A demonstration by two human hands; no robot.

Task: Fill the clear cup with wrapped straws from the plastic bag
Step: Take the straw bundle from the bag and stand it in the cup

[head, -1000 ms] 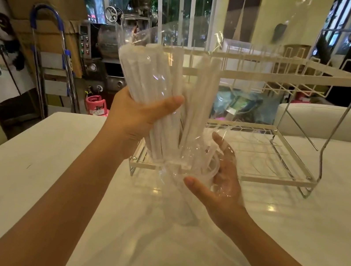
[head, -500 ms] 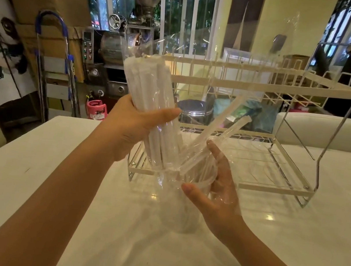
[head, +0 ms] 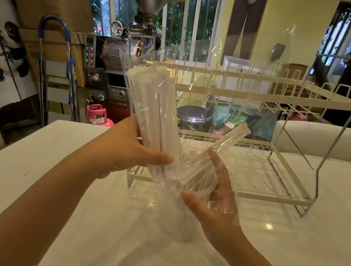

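My left hand [head: 127, 150] grips a bundle of white wrapped straws [head: 150, 110] through the clear plastic bag [head: 194, 71], holding it upright and tilted a little left over the cup. The bag's loose film rises high above the straws and drapes down around the cup. My right hand [head: 215, 207] holds the clear cup [head: 180, 222] by its side, just above the white table [head: 23, 177]. A few wrapped straws [head: 218, 149] lean out to the right, their lower ends inside the cup's rim.
A cream two-tier wire dish rack [head: 269, 93] stands on the table right behind my hands. Beyond the table's far edge are a metal roasting machine [head: 137, 33], a pink gas canister [head: 97, 115] and a step ladder [head: 61, 72]. A cream chair back [head: 322, 138] sits at right.
The straw bundle in my left hand has tilted and sunk lower toward the cup. A few straws have dropped away from the bundle and now lean right in the cup.
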